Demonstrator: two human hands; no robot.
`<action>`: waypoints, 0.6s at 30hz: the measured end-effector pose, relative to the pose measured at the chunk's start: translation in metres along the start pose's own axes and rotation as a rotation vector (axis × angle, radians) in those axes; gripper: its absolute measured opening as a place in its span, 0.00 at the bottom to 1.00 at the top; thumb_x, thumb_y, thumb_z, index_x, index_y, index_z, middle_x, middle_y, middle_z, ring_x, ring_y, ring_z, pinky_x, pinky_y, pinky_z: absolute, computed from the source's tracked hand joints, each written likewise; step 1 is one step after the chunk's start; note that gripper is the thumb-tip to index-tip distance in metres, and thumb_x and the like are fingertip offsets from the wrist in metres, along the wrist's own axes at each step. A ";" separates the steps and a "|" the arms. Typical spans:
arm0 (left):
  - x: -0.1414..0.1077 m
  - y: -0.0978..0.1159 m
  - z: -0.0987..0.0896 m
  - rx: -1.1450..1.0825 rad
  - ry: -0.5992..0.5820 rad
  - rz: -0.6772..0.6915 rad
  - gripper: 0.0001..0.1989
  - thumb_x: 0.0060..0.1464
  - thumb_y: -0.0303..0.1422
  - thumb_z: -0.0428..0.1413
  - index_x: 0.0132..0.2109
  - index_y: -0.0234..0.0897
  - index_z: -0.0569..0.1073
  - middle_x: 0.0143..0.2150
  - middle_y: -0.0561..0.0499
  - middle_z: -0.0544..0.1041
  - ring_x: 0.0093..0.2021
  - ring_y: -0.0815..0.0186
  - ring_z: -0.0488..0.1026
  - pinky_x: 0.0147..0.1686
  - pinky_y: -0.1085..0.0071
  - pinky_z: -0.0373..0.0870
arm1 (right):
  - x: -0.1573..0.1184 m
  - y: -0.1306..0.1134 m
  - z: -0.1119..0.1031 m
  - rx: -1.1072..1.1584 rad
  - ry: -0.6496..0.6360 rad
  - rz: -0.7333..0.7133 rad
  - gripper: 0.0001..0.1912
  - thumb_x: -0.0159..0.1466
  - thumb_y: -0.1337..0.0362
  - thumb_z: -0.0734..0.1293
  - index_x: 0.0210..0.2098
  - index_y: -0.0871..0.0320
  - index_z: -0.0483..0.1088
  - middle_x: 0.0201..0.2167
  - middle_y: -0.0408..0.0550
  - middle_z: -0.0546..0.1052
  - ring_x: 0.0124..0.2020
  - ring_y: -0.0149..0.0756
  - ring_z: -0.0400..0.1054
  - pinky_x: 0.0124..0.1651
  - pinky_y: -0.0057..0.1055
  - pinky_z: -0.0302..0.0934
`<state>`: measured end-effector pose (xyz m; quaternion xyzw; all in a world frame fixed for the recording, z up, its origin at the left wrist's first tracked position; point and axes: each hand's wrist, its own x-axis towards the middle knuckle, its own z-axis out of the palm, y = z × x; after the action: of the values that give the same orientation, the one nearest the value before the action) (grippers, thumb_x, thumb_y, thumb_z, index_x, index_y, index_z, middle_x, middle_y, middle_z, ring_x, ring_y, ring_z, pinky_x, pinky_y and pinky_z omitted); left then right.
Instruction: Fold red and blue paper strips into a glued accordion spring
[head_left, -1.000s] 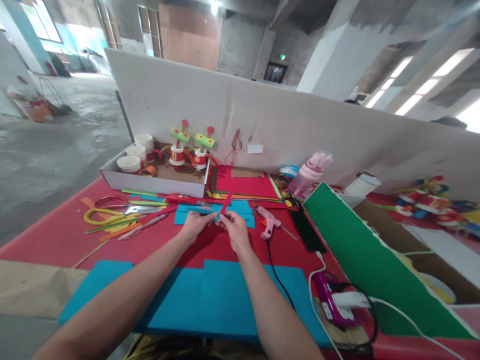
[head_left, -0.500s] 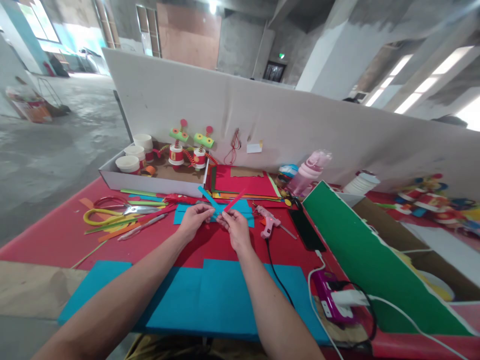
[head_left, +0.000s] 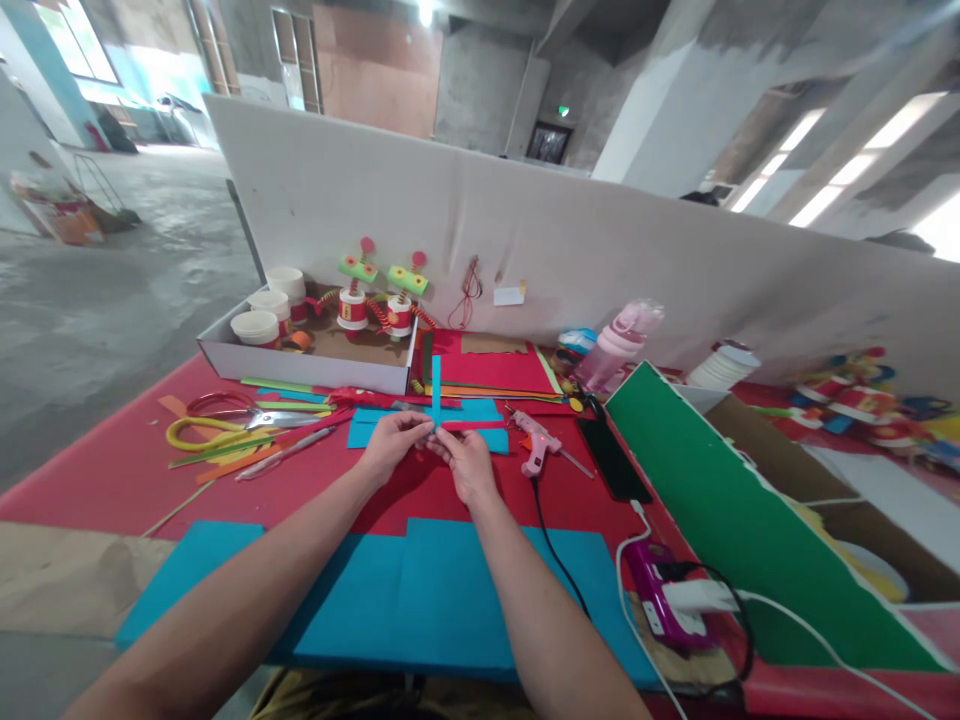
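Head view: I see both forearms stretched forward, left hand (head_left: 391, 443) and right hand (head_left: 466, 462) meeting, fingers (head_left: 420, 428) pinched shut on crossed strips, blue strip (head_left: 436, 385) upright, red strip (head_left: 469, 425) pointing right. Beyond the fingers, the cardboard box (head_left: 300, 368) holds white paper cups (head_left: 257, 327) and two cup figures (head_left: 375, 300).

we see scissors (head_left: 225, 417) left of left hand (head_left: 394, 443), glue gun (head_left: 536, 443) right of right hand (head_left: 469, 465), box (head_left: 300, 365) behind.

Bare forearms, bare hands (head_left: 431, 455), no sleeves, no jewellery.
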<state>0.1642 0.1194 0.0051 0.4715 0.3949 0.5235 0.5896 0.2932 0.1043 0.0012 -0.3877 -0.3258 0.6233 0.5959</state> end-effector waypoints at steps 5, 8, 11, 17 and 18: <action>0.000 0.000 0.000 0.014 0.011 0.012 0.14 0.39 0.38 0.66 0.31 0.32 0.76 0.23 0.53 0.73 0.22 0.73 0.66 0.23 0.76 0.64 | -0.002 -0.001 0.003 0.026 -0.045 -0.023 0.15 0.46 0.59 0.76 0.27 0.62 0.74 0.23 0.46 0.78 0.28 0.38 0.74 0.39 0.38 0.72; 0.000 -0.002 -0.001 -0.018 -0.003 -0.002 0.14 0.41 0.39 0.65 0.30 0.32 0.75 0.22 0.53 0.72 0.21 0.73 0.65 0.22 0.76 0.64 | -0.002 -0.001 0.003 0.032 -0.019 -0.023 0.15 0.45 0.59 0.76 0.27 0.61 0.73 0.23 0.46 0.78 0.29 0.38 0.75 0.40 0.38 0.72; 0.001 -0.004 -0.004 -0.109 -0.001 -0.040 0.15 0.44 0.41 0.63 0.32 0.32 0.76 0.23 0.52 0.72 0.21 0.73 0.65 0.21 0.76 0.63 | -0.001 -0.001 0.003 0.045 0.042 -0.023 0.16 0.44 0.59 0.77 0.27 0.61 0.72 0.22 0.46 0.78 0.27 0.38 0.75 0.38 0.37 0.72; 0.001 -0.002 -0.002 -0.122 -0.019 -0.056 0.16 0.42 0.38 0.65 0.36 0.31 0.76 0.22 0.53 0.71 0.20 0.73 0.64 0.20 0.76 0.63 | -0.001 -0.001 0.003 0.058 0.063 -0.049 0.17 0.44 0.59 0.77 0.27 0.61 0.70 0.22 0.45 0.77 0.26 0.36 0.74 0.37 0.36 0.72; 0.001 -0.001 -0.001 -0.108 -0.026 -0.053 0.16 0.41 0.38 0.65 0.36 0.31 0.76 0.22 0.53 0.71 0.21 0.73 0.65 0.21 0.76 0.63 | -0.001 -0.001 0.004 0.062 0.052 -0.055 0.17 0.44 0.58 0.77 0.27 0.61 0.70 0.22 0.44 0.77 0.26 0.36 0.74 0.37 0.35 0.72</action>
<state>0.1632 0.1205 0.0037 0.4350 0.3706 0.5224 0.6329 0.2905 0.1035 0.0037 -0.3761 -0.3013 0.6059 0.6330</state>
